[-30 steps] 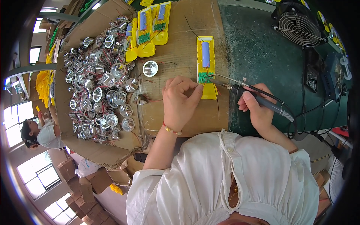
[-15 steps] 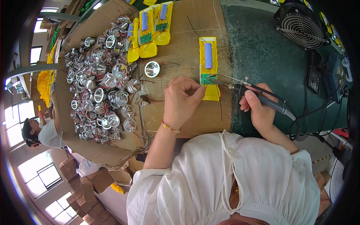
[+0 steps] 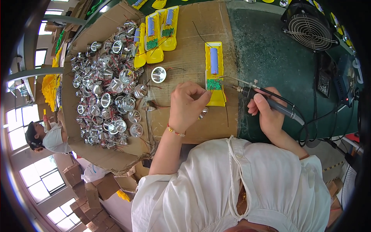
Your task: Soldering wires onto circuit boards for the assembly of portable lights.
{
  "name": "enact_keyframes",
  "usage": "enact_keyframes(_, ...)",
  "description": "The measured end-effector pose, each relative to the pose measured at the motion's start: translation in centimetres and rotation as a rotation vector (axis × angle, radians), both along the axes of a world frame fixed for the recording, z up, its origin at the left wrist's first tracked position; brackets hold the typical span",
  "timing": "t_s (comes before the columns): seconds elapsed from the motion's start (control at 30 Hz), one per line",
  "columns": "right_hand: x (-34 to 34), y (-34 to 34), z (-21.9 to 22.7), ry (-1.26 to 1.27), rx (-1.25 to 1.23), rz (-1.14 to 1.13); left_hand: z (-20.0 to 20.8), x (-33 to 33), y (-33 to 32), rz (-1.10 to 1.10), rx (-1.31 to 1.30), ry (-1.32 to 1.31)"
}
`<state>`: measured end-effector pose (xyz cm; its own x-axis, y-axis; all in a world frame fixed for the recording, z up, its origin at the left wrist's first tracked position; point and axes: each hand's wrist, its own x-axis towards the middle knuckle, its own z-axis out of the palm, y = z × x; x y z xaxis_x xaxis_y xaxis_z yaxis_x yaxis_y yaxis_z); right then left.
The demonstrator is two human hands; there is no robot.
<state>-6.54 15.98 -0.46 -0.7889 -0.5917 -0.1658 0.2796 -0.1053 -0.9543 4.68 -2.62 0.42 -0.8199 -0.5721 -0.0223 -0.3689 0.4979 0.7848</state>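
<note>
A yellow plastic housing [image 3: 216,101] lies on the cardboard, holding a blue-purple cylindrical battery [image 3: 214,61] and a small green circuit board [image 3: 213,84]. My left hand [image 3: 187,102] is pinched at the board's left edge, its fingertips on what looks like a thin wire that they mostly hide. Just under that hand, a silver reflector cup [image 3: 203,113] shows in part. In my right hand [image 3: 266,110] is a soldering iron [image 3: 276,106] with a thin solder-feed tube above it; its tip points left, close to the board.
A cardboard box [image 3: 104,159] on the left is heaped with silver reflector cups [image 3: 105,99] on red and black wires. Several yellow housings [image 3: 154,56] lie beyond it, near a loose reflector cup [image 3: 158,74]. A caged fan [image 3: 312,31] stands far right, with cables [image 3: 315,100] below.
A reflector cup now shows beneath my left hand, where none was visible before. Both hands stay nearly in place, and the view has shifted slightly.
</note>
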Motion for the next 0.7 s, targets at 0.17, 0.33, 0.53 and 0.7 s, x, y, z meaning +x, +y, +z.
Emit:
enact_keyframes(0.17,-1.4,1.0,-0.1,0.068,-0.032,-0.007,-0.3,-0.2,-0.6,-0.008,0.007,-0.016)
enact_keyframes(0.33,-2.6,3.1,-0.3,0.115,-0.015,-0.088,0.5,-0.2,-0.1,0.106,0.154,-0.015)
enact_keyframes(0.53,-4.9,5.5,-1.1,0.222,0.069,-0.198,1.7,-0.5,0.4,-0.044,-0.117,-0.237)
enact_keyframes(0.7,-5.3,5.3,-1.3,0.107,0.135,-0.211,2.3,-11.2,-4.0,-0.14,-0.226,-0.18)
